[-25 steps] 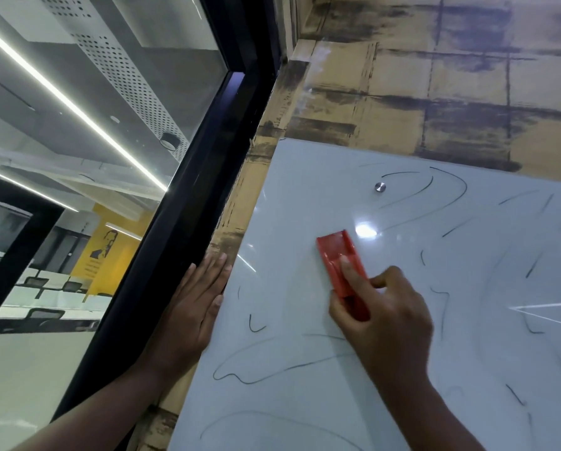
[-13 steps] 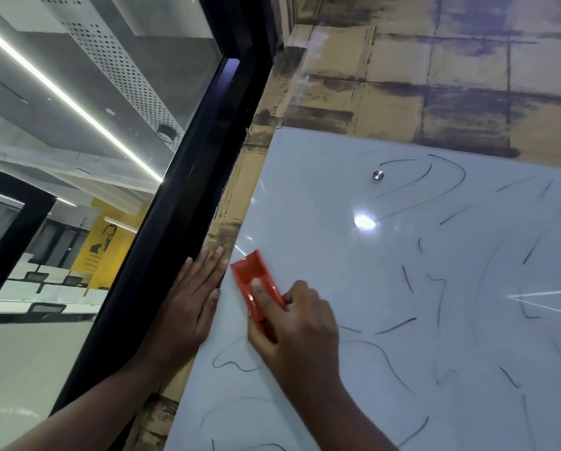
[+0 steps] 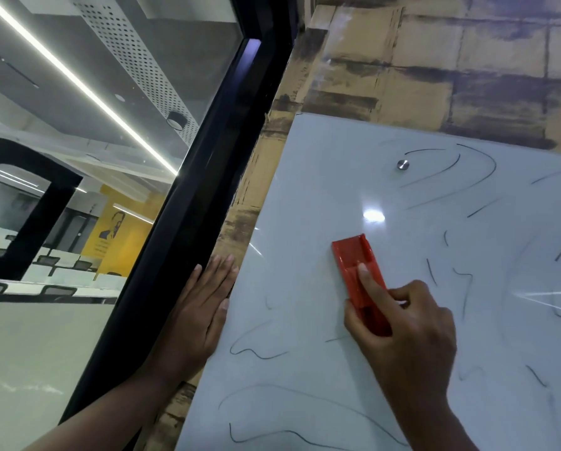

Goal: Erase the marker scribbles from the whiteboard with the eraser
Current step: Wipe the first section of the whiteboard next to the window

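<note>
**Red eraser pressed to the scribbled whiteboard**

You are facing a glossy white glass whiteboard mounted on a tan, dark-streaked block-pattern wall. To its left stands a tall black-framed glass window, through which an office with ceiling light strips shows. The board's surface is shiny, with a bright glare spot above the eraser, and it carries thin black marker scribbles: long curved arcs near the top by a small round silver mounting stud, short ticks and squiggles to the right of your right hand, and wavy lines along the lower left. The patch of board around and left of the eraser looks mostly clean.

Your right hand is clamped on a red rectangular plastic eraser: the index finger lies along its back, the thumb grips the left edge, and the other fingers curl at the right. The eraser sits flat against the board, roughly central, tilted with its far end up and to the left, below the glare spot.

Your left hand is flat with fingers extended together, palm pressed on the wall strip between the window frame and the board's left edge, holding nothing. Your hands are well apart.
</note>
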`<state>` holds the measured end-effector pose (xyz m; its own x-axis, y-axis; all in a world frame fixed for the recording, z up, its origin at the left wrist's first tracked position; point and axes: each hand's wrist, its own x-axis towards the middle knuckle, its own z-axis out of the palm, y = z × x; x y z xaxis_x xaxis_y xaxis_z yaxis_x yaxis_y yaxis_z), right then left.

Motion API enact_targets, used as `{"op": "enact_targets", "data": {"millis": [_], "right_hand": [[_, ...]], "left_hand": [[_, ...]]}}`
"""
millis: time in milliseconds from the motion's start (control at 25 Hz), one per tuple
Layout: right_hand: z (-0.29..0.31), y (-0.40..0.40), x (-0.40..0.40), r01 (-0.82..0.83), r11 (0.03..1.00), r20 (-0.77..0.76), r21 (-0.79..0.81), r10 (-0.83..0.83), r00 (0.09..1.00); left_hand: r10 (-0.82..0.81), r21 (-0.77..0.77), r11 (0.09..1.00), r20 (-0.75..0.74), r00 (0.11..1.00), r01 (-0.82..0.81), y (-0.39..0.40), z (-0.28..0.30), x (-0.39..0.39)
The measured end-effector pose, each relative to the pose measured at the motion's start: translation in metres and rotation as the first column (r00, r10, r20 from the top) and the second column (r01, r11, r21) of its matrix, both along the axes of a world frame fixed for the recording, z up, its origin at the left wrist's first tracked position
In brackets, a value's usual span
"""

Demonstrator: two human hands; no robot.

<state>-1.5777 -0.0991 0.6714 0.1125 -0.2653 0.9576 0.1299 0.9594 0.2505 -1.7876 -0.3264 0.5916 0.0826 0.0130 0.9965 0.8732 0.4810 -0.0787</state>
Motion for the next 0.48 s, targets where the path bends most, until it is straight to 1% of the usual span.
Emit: {"op": "enact_targets", "data": {"millis": [160,240,280,360,480], "right_hand": [[-0.018,-0.012,-0.008,-0.004,0.997,0.008,-0.079,0.005,1.0],[-0.017,-0.026,-0.019,-0.016,0.997,0.039,-0.079,0.019,0.999],[-0.021,-0.035,-0.026,-0.018,0.999,0.058,-0.04,0.02,0.998],[-0.039,-0.05,-0.039,-0.014,0.996,0.113,0.089,0.004,0.994],[-0.076,-0.057,-0.047,0.011,0.965,0.205,0.261,-0.067,0.976]], "left_hand": [[0.001,0.01,1.0,0.0,1.0,-0.001,0.002,-0.009,0.0],[-0.003,0.011,1.0,0.003,1.0,0.003,0.002,-0.011,-0.001],[-0.003,0.013,1.0,0.005,1.0,0.003,0.002,-0.012,0.0],[-0.004,0.014,1.0,0.01,1.0,0.004,0.002,-0.013,-0.001],[-0.017,0.0,1.0,0.03,0.999,0.017,0.001,-0.02,-0.002]]}}
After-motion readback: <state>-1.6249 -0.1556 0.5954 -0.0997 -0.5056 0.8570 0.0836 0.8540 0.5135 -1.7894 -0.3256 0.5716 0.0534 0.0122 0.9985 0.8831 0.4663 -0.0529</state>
